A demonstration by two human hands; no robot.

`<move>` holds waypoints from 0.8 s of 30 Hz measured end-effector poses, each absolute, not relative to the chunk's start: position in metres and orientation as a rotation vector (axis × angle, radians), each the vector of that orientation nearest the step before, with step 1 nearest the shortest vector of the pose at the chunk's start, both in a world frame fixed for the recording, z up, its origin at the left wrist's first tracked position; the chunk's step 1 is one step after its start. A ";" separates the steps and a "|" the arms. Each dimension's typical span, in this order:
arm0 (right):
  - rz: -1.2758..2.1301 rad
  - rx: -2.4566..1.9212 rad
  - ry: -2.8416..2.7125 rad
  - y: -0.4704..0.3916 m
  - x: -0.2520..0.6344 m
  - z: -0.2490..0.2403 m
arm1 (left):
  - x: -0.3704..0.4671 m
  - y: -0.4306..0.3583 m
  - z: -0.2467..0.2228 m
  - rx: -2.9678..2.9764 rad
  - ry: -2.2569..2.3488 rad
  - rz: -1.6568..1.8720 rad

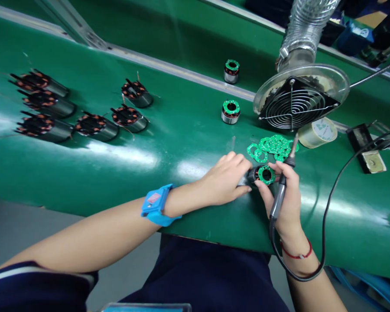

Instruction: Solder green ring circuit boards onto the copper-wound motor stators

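Observation:
My left hand (229,177) is wrapped around the metal body of a motor stator (252,174), which lies tilted on its side just above the bench. A green ring-shaped circuit board (271,181) sits against the stator's right end. Thumb and fingertips of my right hand (287,190) touch the edge of this board. Across the same hand rests a soldering iron (280,197), its tip pointing up and away. Just beyond my hands lies a pile of loose green ring boards (276,145).
Several stators without boards (95,125) stand at the left. Two stators with green boards (230,112) stand farther back. A fume extractor fan (292,102) hangs over the bench, near a tape roll (318,132) and a soldering iron stand (360,145). The iron's cable (326,221) loops over my right forearm.

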State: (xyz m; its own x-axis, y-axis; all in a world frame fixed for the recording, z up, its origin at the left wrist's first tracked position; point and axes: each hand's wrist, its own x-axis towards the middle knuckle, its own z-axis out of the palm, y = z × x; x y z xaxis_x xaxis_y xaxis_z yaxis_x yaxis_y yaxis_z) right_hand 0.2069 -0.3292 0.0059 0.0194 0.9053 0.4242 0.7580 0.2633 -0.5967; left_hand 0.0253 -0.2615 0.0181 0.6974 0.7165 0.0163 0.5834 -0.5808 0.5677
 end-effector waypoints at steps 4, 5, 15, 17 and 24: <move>0.221 -1.469 -1.645 -0.333 0.207 0.006 | 0.029 -0.262 0.010 2.553 0.999 0.347; 0.223 -1.456 -1.636 -0.333 0.207 0.006 | 0.028 -0.261 0.010 2.550 0.976 0.402; 0.101 -1.494 -1.956 -0.330 0.201 0.011 | 0.025 -0.258 0.028 1.881 0.819 0.669; 0.054 -1.438 -1.974 -0.331 0.200 0.016 | 0.029 -0.260 0.028 1.796 0.850 0.632; -0.039 -1.347 -2.035 -0.336 0.200 0.027 | 0.028 -0.259 0.026 1.683 0.939 0.613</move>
